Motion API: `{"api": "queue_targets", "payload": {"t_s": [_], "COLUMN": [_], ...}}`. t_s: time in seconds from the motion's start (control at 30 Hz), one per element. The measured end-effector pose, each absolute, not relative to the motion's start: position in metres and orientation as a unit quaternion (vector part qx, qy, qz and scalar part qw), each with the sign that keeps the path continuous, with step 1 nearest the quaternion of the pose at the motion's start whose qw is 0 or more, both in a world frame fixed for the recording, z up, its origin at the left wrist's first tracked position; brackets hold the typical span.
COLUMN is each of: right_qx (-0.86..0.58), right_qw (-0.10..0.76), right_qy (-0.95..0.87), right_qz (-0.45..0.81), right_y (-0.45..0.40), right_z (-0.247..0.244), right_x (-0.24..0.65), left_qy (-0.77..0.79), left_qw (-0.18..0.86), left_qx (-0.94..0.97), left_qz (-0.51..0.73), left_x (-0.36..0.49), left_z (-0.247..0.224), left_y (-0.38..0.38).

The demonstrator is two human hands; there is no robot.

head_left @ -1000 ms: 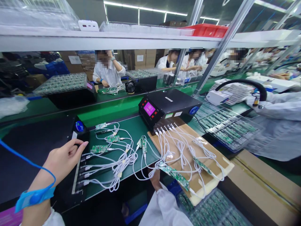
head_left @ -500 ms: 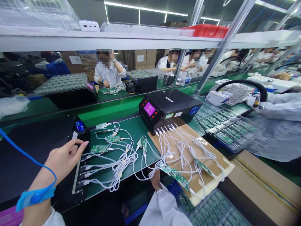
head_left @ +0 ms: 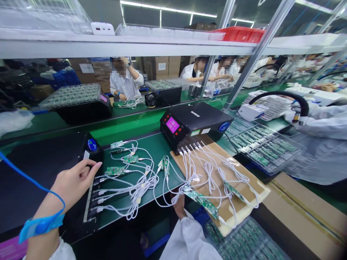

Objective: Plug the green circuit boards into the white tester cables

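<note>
My left hand [head_left: 73, 182] rests on the front corner of a black tester box [head_left: 32, 169], fingers curled together, index tip beside a row of plugged-in white cables [head_left: 141, 184]. A blue wrist strap [head_left: 40, 225] with a blue cord sits on that wrist. Small green circuit boards [head_left: 114, 170] lie on the green mat at the cable ends. My right hand [head_left: 179, 206] is at the table's front edge, mostly hidden under cables, close to a long green board [head_left: 206, 204]; its white sleeve [head_left: 189, 234] shows below.
A second black tester [head_left: 200, 119] with a pink display [head_left: 172, 125] feeds cables over a cardboard sheet [head_left: 257, 187]. Clear trays of boards stand at right [head_left: 260, 144] and bottom right [head_left: 244, 242]. A co-worker's white sleeve [head_left: 322, 122] and a black hose [head_left: 284, 94] are at right; other people sit across the belt.
</note>
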State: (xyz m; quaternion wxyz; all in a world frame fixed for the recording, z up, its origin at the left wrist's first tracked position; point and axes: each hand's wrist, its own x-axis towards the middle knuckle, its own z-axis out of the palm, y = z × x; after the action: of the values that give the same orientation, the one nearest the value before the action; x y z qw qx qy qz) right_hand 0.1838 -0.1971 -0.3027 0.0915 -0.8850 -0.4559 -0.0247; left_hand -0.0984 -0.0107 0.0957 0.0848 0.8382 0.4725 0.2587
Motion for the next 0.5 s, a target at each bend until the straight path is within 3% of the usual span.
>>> {"api": "queue_targets", "payload": {"t_s": [0.3,0.5], "right_qx": [-0.883,-0.889], "right_qw": [0.083,0.135], "right_qy": [-0.46,-0.436], "right_qz": [-0.032,-0.035], "right_y": [-0.1962,-0.1967], "right_z": [-0.308,-0.3072], "right_x": [0.1842,0.1847], "left_qy": [0.47,0.469], "left_qw": [0.083,0.079], "left_qx": [0.839,0.84], "left_qz": [0.261,0.262], "left_x": [-0.0989,-0.0999], "left_z": [0.0947,0.0939], "left_y": [-0.0088,-0.0087]}}
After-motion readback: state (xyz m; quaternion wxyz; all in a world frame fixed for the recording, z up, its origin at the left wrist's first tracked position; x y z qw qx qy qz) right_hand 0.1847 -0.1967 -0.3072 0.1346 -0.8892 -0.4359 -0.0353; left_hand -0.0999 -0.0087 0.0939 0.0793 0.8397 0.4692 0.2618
